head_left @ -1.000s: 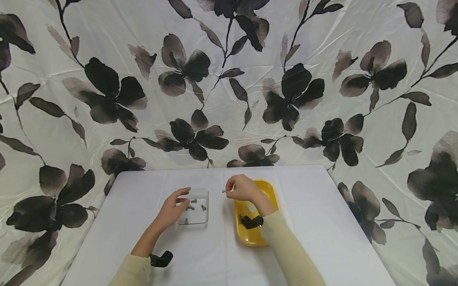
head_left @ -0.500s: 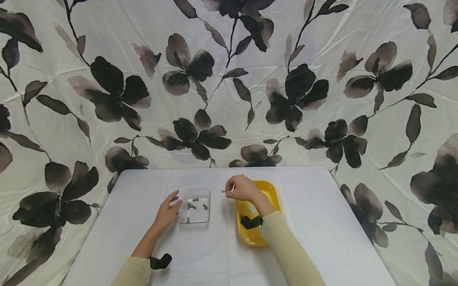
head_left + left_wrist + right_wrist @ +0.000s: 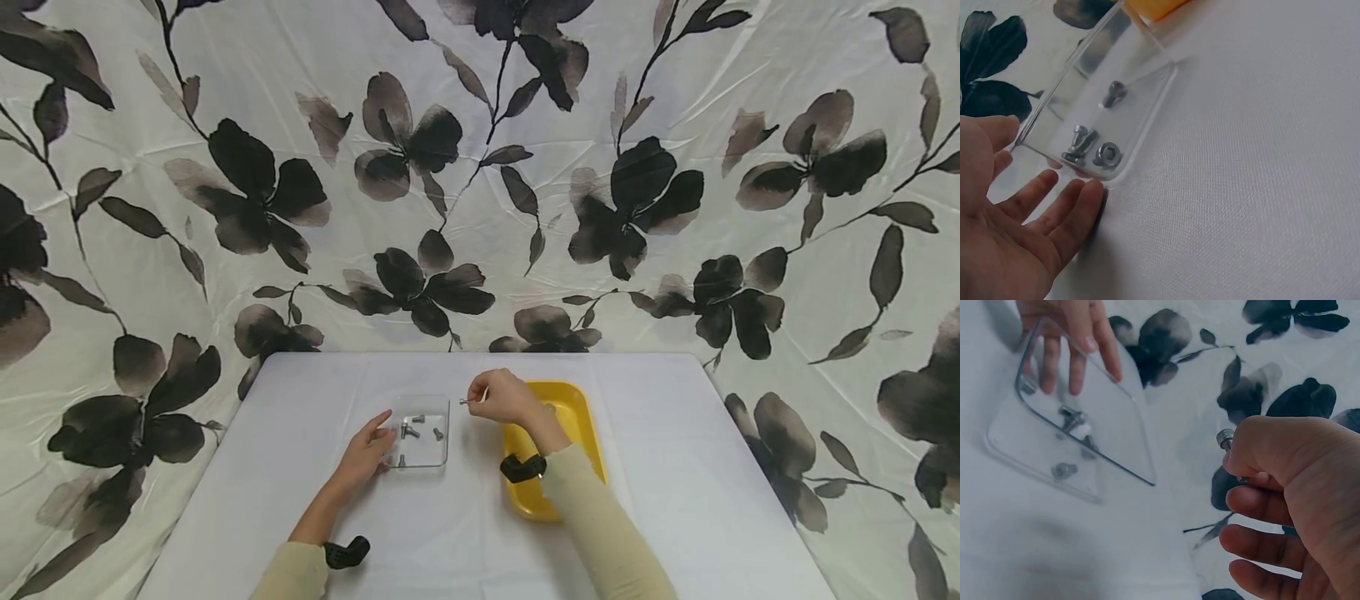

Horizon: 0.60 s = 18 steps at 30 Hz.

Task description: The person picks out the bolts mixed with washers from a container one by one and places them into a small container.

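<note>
A clear plastic box stands on the table, left of the middle in the head view. Inside it lie several socket-head bolts, some touching one another. My left hand is at the box's left wall, its extended fingers touching the outside near the bottom. Between thumb and index finger my right hand pinches one more socket-head bolt, whose head points toward the box. That hand is raised between the box and a yellow tray, its other fingers loosely bent.
My right forearm crosses over the yellow tray and hides part of its inside. White cloth covers the table. A floral curtain hangs directly behind the table's far edge. Each wrist carries a black camera mount.
My left hand was over the box, drew back to the left off it, and now touches its left wall. My right hand, still pinching the bolt, has shifted slightly left toward the box.
</note>
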Tool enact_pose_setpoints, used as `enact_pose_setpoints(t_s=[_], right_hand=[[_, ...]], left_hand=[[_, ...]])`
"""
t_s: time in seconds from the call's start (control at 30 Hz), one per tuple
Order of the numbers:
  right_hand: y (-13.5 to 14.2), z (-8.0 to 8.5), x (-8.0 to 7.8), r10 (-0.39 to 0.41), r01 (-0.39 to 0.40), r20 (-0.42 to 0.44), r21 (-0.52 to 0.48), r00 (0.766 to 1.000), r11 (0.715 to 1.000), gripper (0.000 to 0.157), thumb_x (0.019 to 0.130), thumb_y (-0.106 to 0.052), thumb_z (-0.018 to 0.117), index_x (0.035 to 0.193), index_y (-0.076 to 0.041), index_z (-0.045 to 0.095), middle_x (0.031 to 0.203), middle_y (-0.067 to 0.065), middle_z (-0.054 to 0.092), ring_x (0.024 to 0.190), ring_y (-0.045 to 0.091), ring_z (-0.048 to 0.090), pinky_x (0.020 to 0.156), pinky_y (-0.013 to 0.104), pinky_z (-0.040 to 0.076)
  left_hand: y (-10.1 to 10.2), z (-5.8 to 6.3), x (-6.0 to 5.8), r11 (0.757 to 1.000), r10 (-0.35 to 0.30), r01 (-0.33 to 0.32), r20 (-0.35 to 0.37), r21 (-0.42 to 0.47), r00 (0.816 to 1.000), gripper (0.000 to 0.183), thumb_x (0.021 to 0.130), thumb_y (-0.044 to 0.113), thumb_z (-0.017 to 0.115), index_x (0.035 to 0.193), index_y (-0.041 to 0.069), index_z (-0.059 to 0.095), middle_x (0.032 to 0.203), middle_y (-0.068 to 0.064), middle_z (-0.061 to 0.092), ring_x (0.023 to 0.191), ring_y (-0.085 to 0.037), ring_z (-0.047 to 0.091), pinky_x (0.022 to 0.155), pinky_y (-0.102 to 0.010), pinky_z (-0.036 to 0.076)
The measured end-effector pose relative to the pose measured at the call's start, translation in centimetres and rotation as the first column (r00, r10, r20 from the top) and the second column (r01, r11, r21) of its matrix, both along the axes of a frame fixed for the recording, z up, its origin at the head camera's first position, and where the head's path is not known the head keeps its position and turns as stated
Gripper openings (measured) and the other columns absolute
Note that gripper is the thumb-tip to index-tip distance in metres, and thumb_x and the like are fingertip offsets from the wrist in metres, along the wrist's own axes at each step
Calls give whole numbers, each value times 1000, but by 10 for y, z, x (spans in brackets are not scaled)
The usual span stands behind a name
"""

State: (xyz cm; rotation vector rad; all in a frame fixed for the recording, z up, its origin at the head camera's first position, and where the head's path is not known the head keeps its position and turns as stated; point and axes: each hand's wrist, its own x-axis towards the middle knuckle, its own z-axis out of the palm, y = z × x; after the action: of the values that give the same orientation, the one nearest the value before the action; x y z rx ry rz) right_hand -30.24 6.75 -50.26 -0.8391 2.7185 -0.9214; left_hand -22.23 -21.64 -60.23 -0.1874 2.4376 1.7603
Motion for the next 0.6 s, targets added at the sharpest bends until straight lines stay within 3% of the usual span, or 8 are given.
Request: enact_pose_setpoints(t_s=[0.23, 0.6], right_hand=[[-8, -4, -1, 15, -14, 10, -35, 1000, 999, 3, 82, -16, 73, 82, -17, 70, 75, -10, 62, 72, 9, 56, 66, 22, 50], [-25, -3, -1, 42, -40, 31, -64, 999, 997, 2, 82, -15, 71, 82, -13, 72, 73, -10, 63, 70, 9, 55, 66, 22, 49]], left_hand=[[-3, -2, 1, 999, -12, 12, 6, 35, 1000, 57, 100, 27, 56, 152, 20, 34, 128, -18, 51, 98, -27, 59, 69, -33, 57], [-5, -4, 1, 996, -53, 52, 15, 73, 998, 57, 101, 27, 54, 153, 20, 31, 129, -19, 48, 105, -30, 57, 73, -36, 58]])
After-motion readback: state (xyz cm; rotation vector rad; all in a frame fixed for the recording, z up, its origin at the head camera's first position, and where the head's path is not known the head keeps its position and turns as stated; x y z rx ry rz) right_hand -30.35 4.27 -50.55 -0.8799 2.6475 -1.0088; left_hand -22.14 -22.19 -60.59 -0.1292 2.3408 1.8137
